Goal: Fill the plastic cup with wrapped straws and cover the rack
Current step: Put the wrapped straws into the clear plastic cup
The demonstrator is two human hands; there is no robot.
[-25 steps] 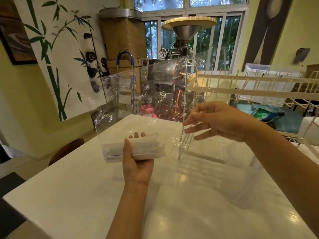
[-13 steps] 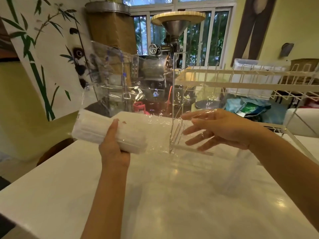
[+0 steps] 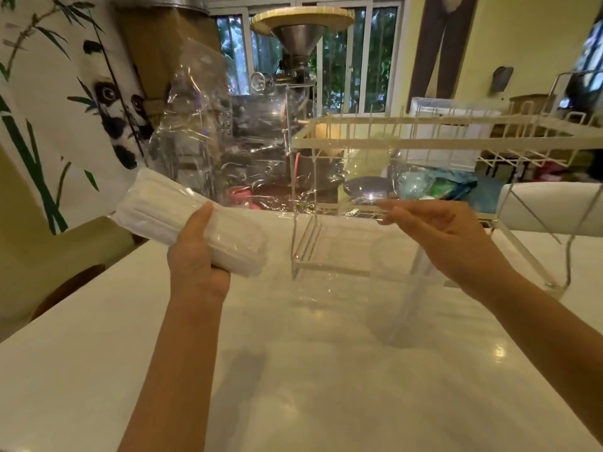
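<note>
Left hand [image 3: 195, 265] grips wrapped straws [image 3: 156, 210]; right hand [image 3: 447, 236], loosely spread, touches clear cover [image 3: 208, 141].

Left hand [image 3: 195, 259] fingers hidden behind straw bundle [image 3: 163, 207]; rack [image 3: 456, 143] cut off right.

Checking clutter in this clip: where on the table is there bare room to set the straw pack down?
Bare white table lies between the two forearms, nearer than the clear acrylic stand, and left of the left hand gripping the pack of wrapped straws. Crowded: the far right, around the white wire rack and right hand.
</note>
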